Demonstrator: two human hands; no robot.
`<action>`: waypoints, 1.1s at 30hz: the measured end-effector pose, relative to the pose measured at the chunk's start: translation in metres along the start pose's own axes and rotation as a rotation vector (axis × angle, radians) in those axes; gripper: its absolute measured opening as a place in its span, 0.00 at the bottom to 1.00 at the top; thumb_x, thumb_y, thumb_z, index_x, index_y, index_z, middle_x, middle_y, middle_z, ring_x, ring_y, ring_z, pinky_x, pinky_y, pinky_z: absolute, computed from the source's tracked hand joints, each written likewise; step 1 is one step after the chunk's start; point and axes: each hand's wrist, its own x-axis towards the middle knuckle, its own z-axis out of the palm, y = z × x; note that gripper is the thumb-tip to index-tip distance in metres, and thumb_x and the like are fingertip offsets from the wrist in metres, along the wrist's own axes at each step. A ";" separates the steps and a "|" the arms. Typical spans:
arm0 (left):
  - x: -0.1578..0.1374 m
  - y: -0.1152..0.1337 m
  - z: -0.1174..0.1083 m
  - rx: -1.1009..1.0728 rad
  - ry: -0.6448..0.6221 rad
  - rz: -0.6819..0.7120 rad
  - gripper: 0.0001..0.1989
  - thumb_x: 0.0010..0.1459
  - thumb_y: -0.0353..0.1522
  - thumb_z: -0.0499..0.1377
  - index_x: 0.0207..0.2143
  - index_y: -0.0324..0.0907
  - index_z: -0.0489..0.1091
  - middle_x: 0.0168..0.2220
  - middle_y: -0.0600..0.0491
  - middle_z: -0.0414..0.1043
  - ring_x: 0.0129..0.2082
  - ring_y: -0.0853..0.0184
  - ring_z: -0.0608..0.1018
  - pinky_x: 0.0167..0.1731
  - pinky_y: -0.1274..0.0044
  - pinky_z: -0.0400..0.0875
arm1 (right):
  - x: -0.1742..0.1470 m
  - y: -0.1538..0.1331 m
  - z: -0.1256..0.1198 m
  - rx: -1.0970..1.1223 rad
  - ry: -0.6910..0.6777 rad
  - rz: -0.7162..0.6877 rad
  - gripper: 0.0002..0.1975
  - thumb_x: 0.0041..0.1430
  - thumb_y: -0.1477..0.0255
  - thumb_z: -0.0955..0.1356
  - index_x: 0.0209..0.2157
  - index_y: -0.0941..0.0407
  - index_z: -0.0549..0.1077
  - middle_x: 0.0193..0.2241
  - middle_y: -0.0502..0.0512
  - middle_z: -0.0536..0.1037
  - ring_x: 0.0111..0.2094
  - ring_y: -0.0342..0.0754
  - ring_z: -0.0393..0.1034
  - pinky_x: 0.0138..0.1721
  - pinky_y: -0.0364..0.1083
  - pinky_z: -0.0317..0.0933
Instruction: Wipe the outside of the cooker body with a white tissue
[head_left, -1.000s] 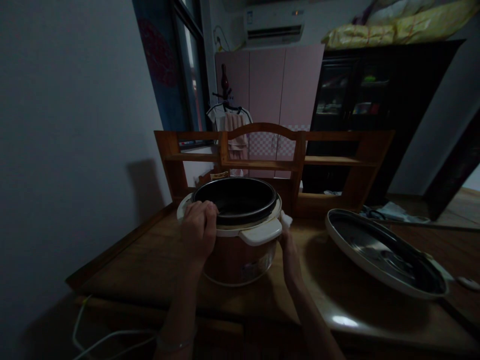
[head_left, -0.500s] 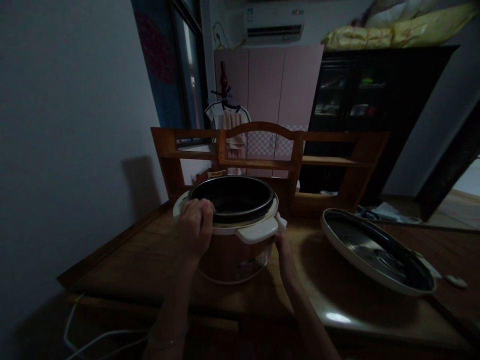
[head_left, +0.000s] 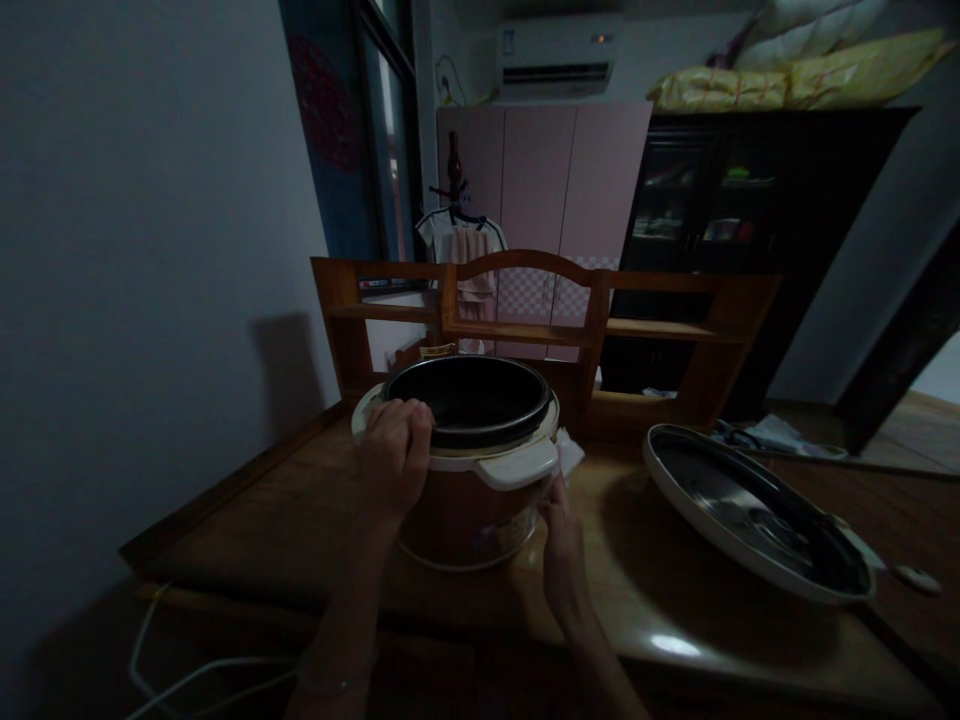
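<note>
Two hands at the cooker, frame centre: left hand grips its rim; right hand pinches a cloth, wiping its side.

Open rice cooker upright on wooden table, dark inner pot, cream rim; white cloth against right side.

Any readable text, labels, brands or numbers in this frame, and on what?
None can be read.
White wall air conditioner: small blue label at its left end, too blurred.
Reddish-brown rice cooker: pale printed panel low on its front, by the right hand, too dim and small.
</note>
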 end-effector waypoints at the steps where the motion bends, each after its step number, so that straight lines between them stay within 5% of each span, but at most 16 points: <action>1: 0.000 0.000 0.000 0.002 -0.002 -0.001 0.16 0.68 0.34 0.43 0.27 0.45 0.61 0.26 0.53 0.64 0.32 0.64 0.69 0.41 0.69 0.61 | 0.003 -0.006 0.001 -0.023 -0.011 -0.038 0.29 0.65 0.64 0.58 0.67 0.51 0.55 0.67 0.49 0.58 0.69 0.53 0.45 0.67 0.57 0.43; 7: 0.000 0.001 0.000 -0.010 0.002 0.012 0.15 0.68 0.33 0.44 0.27 0.45 0.61 0.27 0.54 0.64 0.33 0.65 0.69 0.42 0.70 0.62 | 0.007 -0.013 -0.004 -0.148 -0.102 -0.173 0.34 0.63 0.72 0.59 0.69 0.50 0.47 0.69 0.47 0.50 0.70 0.52 0.41 0.68 0.55 0.39; 15: 0.000 0.001 0.000 -0.009 0.005 0.013 0.16 0.68 0.33 0.44 0.27 0.45 0.61 0.25 0.54 0.64 0.32 0.65 0.69 0.40 0.69 0.61 | -0.023 0.020 0.001 -0.337 -0.169 -0.155 0.36 0.63 0.72 0.60 0.70 0.55 0.42 0.70 0.55 0.48 0.70 0.60 0.40 0.67 0.63 0.42; 21: 0.000 0.002 -0.001 -0.016 0.003 0.005 0.16 0.68 0.34 0.44 0.27 0.45 0.61 0.26 0.54 0.64 0.32 0.65 0.68 0.40 0.70 0.61 | -0.047 0.015 0.017 -0.366 -0.235 -0.178 0.44 0.63 0.71 0.63 0.69 0.54 0.27 0.71 0.56 0.40 0.70 0.61 0.35 0.65 0.65 0.44; 27: 0.000 0.001 0.000 -0.009 0.001 0.000 0.17 0.68 0.35 0.43 0.26 0.45 0.61 0.25 0.54 0.64 0.31 0.65 0.68 0.41 0.69 0.61 | -0.053 0.014 0.019 -0.364 -0.225 -0.177 0.46 0.62 0.66 0.66 0.70 0.54 0.31 0.71 0.59 0.43 0.70 0.64 0.38 0.64 0.66 0.47; 33: 0.000 0.001 -0.001 -0.007 -0.001 0.010 0.17 0.68 0.35 0.43 0.27 0.45 0.61 0.25 0.55 0.64 0.31 0.65 0.68 0.40 0.70 0.61 | -0.021 0.008 0.009 -0.243 -0.149 -0.090 0.40 0.65 0.66 0.63 0.70 0.54 0.36 0.70 0.57 0.46 0.70 0.56 0.37 0.68 0.61 0.39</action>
